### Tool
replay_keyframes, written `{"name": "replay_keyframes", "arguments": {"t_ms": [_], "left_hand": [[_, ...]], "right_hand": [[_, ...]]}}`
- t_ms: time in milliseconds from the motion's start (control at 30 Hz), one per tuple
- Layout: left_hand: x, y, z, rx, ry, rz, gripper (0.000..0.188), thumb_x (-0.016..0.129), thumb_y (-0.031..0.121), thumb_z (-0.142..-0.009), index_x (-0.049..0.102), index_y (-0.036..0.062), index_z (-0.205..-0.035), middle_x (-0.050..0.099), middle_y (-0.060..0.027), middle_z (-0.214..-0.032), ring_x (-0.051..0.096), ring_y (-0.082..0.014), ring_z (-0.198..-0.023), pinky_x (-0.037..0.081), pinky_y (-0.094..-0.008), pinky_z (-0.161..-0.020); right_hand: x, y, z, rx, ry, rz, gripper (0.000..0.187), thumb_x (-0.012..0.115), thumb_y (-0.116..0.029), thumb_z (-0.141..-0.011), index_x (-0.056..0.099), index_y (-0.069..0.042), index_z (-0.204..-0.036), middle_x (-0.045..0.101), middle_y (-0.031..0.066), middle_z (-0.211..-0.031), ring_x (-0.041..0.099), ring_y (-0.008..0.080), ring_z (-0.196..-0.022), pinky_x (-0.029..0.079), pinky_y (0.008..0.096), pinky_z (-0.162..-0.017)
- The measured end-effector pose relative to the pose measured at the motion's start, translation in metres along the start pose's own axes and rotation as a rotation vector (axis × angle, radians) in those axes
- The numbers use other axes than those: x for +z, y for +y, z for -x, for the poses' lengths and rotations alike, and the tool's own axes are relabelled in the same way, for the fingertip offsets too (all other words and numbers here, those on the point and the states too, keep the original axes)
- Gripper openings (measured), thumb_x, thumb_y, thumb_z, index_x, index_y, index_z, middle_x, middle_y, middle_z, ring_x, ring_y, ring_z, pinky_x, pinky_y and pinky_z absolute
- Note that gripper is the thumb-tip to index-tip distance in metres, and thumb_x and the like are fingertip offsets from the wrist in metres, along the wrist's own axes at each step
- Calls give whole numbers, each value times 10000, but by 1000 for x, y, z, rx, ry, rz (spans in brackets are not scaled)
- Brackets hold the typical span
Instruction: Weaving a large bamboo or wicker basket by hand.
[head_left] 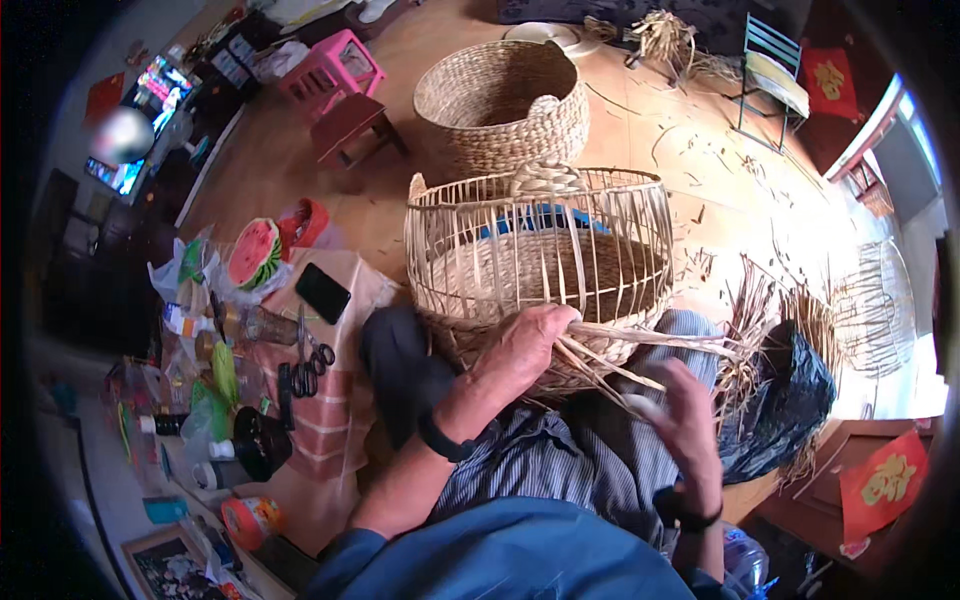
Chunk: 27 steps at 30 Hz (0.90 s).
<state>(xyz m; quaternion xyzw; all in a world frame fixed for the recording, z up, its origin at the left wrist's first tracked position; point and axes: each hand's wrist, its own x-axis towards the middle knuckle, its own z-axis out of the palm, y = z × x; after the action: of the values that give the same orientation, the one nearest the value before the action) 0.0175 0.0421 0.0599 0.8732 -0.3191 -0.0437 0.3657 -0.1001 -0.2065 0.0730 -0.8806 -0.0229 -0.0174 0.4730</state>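
Our left hand (525, 342) is pinching straw strands (650, 337) | our right hand (690, 418) is blurring, leaving us unable to tell its grip

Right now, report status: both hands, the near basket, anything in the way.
Left hand gripping loose strands at near basket's near side. Right hand blurred, grip unclear. Basket woven low, upper ribs bare. Strands jut rightward between hands.

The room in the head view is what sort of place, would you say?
Likely a home's living room doubling as a basket-weaving spot: a half-woven basket, a pink stool and a cut watermelon are in view.
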Motion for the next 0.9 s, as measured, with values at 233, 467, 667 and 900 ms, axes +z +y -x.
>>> {"name": "replay_keyframes", "arguments": {"t_ms": [233, 467, 667, 900], "left_hand": [[8, 8, 2, -75, 60, 16, 300, 484, -74, -911, 639, -41, -1165, 675, -273, -1028, 667, -445, -1001, 531, -471, -873], [2, 2, -2, -173, 8, 122, 270, 525, -37, -946, 658, 13, -1176, 699, -269, -950, 699, -431, -925, 539, -467, -798], [-10, -2, 4, -121, -113, 109, 293, 558, 6, -956, 645, 22, -1235, 711, -256, -1018, 701, -421, -970, 552, -460, -842], [15, 1, 13, -57, 108, 47, 322, 768, 124, -883, 652, 47, -1174, 726, -186, -1018, 716, -382, -940, 583, -431, -806]], "right_hand": [[55, -4, -19, 31, -140, 318, 267, 765, -232, -865, 605, -27, -926, 661, 213, -789, 683, 432, -767, 517, 501, -626], [19, -14, 13, 289, -452, -134, 229, 667, -205, -1011, 576, -25, -902, 522, 85, -598, 529, 179, -526, 438, 347, -516], [-22, -29, -12, 562, -252, -874, 294, 559, -307, -1083, 653, -38, -1008, 578, -30, -679, 450, 40, -512, 340, 217, -470], [-38, -42, -31, 357, 225, -1032, 407, 434, -380, -1115, 623, -26, -1045, 553, 1, -688, 432, 74, -487, 345, 219, -429]]}}
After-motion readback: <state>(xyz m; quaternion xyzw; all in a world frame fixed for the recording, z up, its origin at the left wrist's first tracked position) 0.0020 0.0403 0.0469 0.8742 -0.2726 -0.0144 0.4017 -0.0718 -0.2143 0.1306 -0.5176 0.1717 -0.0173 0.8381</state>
